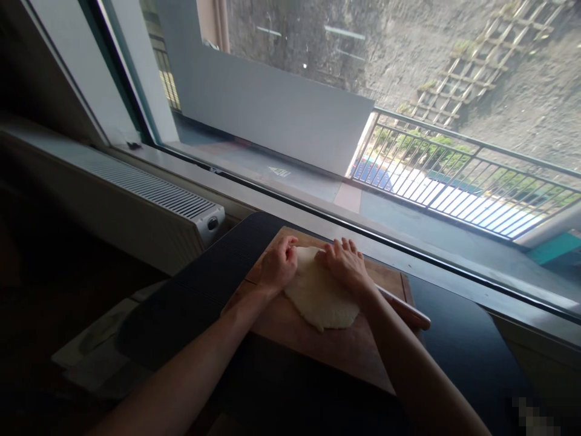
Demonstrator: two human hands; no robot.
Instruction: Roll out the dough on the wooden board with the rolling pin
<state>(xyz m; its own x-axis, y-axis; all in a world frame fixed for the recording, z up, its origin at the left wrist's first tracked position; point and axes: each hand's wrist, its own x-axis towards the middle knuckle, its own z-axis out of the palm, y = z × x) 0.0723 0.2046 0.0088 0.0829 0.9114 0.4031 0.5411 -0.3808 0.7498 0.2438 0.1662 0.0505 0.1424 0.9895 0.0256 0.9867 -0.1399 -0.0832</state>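
A flattened sheet of pale dough [318, 297] lies on a wooden board [290, 339]. At its far left edge is my left hand [279, 263], with curled fingers closed on the rim of the dough. My right hand [345, 263] rests palm down over the far right part of the sheet, its fingers stretched out. Beside my right wrist, a wooden rolling pin [406, 309] lies on the board, partly hidden behind my forearm. Its near end sticks out past the board's right side.
The board sits on a dark table [458, 339] with rounded corners, close against a large window. A white radiator [136, 188] runs along the wall to the left. Below the table's left side are pale flat items [100, 345]. Outside stands a metal railing [436, 175].
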